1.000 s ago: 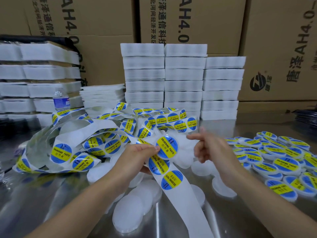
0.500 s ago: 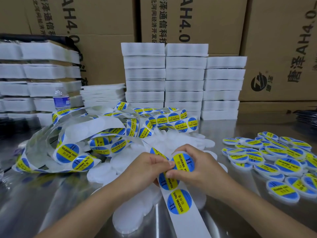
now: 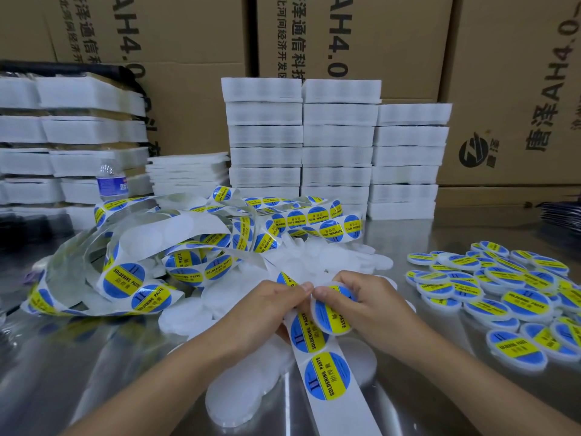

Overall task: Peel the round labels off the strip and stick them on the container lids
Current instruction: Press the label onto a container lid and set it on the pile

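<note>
Foam stacks (image 3: 339,146) behind; strip (image 3: 188,225) heaped left; labelled lids (image 3: 522,305) right.

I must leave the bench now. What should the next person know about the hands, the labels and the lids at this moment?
Left hand: grips the label strip, which runs toward the near edge with two labels showing.
Right hand: holds a lid with a label on its face; the fingertips of both hands meet at its top edge.
Done: labelled lids heaped on the right.
Left to do: blank lids piled beyond the hands; much of the strip lies tangled on the left.
</note>
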### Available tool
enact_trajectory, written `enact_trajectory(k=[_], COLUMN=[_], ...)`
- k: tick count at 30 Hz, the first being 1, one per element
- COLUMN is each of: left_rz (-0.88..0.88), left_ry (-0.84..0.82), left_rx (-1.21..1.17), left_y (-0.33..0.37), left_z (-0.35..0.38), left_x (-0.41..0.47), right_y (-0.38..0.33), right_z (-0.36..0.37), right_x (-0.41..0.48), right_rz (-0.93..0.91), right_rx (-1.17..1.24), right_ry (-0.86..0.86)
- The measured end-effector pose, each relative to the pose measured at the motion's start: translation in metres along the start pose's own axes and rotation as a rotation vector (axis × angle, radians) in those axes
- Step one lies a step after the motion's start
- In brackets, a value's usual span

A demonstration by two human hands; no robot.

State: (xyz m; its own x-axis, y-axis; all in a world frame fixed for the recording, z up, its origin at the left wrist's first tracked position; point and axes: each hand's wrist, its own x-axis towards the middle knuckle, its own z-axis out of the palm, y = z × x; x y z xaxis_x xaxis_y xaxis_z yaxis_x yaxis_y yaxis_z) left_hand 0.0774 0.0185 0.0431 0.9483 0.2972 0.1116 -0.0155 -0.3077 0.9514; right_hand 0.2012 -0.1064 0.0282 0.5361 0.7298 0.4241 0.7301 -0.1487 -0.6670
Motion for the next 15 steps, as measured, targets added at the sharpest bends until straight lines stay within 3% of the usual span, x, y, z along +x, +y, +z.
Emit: enact_trajectory(k=[15], left_rz=[0.009], left_ry=[-0.031], left_rx=[0.121], left_y=[-0.011], left_z=[-0.004], left_x=[0.006], right_y=[0.001], right_z=[-0.001], right_x=[0.0], right_rz=[0.023], right_rx=[0.094], right_ry=[0.042])
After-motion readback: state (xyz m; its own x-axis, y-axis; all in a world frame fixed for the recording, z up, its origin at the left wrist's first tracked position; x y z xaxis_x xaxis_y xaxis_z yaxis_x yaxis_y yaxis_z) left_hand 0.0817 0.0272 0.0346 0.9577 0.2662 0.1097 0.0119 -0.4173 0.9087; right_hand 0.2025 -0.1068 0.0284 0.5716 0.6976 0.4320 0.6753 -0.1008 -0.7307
